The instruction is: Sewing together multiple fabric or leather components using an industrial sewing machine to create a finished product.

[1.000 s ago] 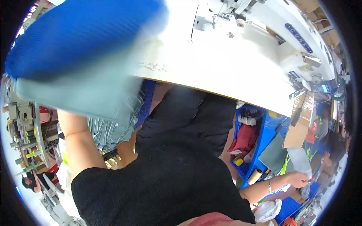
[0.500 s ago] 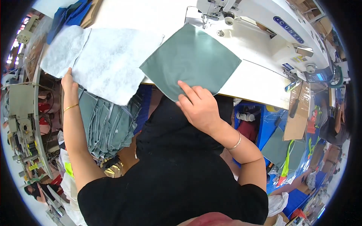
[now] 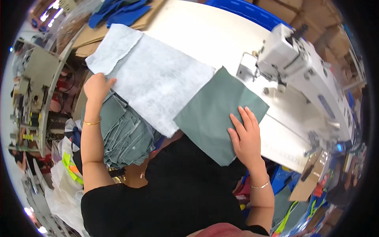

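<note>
A white fleecy sheet [image 3: 158, 83] with a folded-over band at its left lies across the table. My left hand [image 3: 98, 87] grips the near left edge of this sheet, fingers curled. A square grey-green fabric piece [image 3: 205, 118] lies overlapping the sheet's right side, and my right hand [image 3: 244, 134] rests on it with fingers spread. A white sewing machine [image 3: 300, 71] stands just beyond that piece, its needle area close to the fabric. Below my left hand, a heap of similar grey-green pieces [image 3: 126, 138] sits under the table's front edge.
Blue fabric scraps [image 3: 118, 12] lie on brown cardboard [image 3: 83, 39] at the back left of the white table [image 3: 185, 23]. A blue bin [image 3: 244, 12] is along the far edge. Cardboard [image 3: 308, 177] and bright straps [image 3: 288, 217] sit at lower right. Other workers show at both rims.
The blue fabric seen a second ago no longer covers the left. Since half a second ago, the view has turned, and the white sheet, green piece and my right hand appear further right.
</note>
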`<action>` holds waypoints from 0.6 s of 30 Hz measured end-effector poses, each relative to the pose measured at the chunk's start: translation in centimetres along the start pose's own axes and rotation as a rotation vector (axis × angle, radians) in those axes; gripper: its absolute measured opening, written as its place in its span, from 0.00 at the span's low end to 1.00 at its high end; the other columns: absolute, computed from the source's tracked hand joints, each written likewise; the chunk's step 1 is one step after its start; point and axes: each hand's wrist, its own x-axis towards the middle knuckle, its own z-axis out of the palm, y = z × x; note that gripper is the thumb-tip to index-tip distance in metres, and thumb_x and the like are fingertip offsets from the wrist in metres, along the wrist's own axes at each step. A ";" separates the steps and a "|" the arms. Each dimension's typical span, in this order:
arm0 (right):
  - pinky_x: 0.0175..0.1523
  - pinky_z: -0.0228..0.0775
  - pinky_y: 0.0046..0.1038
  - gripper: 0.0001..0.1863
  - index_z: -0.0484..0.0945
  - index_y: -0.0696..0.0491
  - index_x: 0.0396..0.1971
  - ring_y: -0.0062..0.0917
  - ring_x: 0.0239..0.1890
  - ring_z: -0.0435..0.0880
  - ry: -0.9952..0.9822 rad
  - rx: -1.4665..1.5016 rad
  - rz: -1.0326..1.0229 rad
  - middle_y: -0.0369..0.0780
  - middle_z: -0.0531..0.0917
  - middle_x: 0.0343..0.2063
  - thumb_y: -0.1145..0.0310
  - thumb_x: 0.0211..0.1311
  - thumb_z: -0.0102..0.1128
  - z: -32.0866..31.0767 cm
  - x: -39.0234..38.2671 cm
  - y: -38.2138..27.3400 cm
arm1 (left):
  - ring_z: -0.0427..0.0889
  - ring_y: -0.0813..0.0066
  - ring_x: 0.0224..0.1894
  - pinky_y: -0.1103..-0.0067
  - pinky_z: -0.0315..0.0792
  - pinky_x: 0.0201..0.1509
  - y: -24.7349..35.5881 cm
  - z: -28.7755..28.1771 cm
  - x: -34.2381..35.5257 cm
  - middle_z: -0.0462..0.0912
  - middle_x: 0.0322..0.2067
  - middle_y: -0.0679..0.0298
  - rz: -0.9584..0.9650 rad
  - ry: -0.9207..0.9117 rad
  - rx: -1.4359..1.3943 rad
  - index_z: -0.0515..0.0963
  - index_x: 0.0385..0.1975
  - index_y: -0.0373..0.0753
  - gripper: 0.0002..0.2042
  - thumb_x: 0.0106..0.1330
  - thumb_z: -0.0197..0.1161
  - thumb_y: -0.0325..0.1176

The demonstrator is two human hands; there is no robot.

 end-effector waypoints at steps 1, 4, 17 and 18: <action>0.73 0.60 0.50 0.20 0.82 0.55 0.56 0.49 0.70 0.69 -0.008 0.032 -0.013 0.49 0.75 0.65 0.67 0.65 0.66 0.2 0.5 0.1 | 0.87 0.47 0.34 0.59 0.79 0.36 0.3 -0.4 0.6 0.87 0.29 0.49 0.034 0.040 0.002 0.85 0.27 0.35 0.24 0.60 0.71 0.55; 0.74 0.59 0.51 0.19 0.82 0.55 0.55 0.48 0.70 0.68 -0.004 0.083 -0.048 0.48 0.75 0.65 0.68 0.65 0.65 0.8 1.4 0.7 | 0.87 0.50 0.35 0.61 0.79 0.37 3.5 -1.6 4.4 0.87 0.29 0.52 0.107 0.161 -0.032 0.86 0.28 0.37 0.17 0.66 0.66 0.47; 0.74 0.60 0.52 0.20 0.82 0.54 0.55 0.48 0.71 0.68 -0.023 0.071 -0.044 0.48 0.75 0.65 0.68 0.63 0.67 0.6 2.0 0.1 | 0.84 0.47 0.43 0.60 0.79 0.50 9.4 1.1 26.7 0.86 0.41 0.49 0.256 0.904 -0.498 0.83 0.39 0.34 0.08 0.64 0.64 0.29; 0.74 0.60 0.52 0.20 0.82 0.54 0.55 0.48 0.71 0.69 -0.022 0.058 -0.040 0.48 0.75 0.65 0.68 0.62 0.67 0.5 1.8 0.2 | 0.86 0.47 0.45 0.61 0.80 0.50 10.2 -1.8 25.4 0.87 0.40 0.46 0.355 1.018 -0.582 0.84 0.38 0.31 0.08 0.60 0.64 0.23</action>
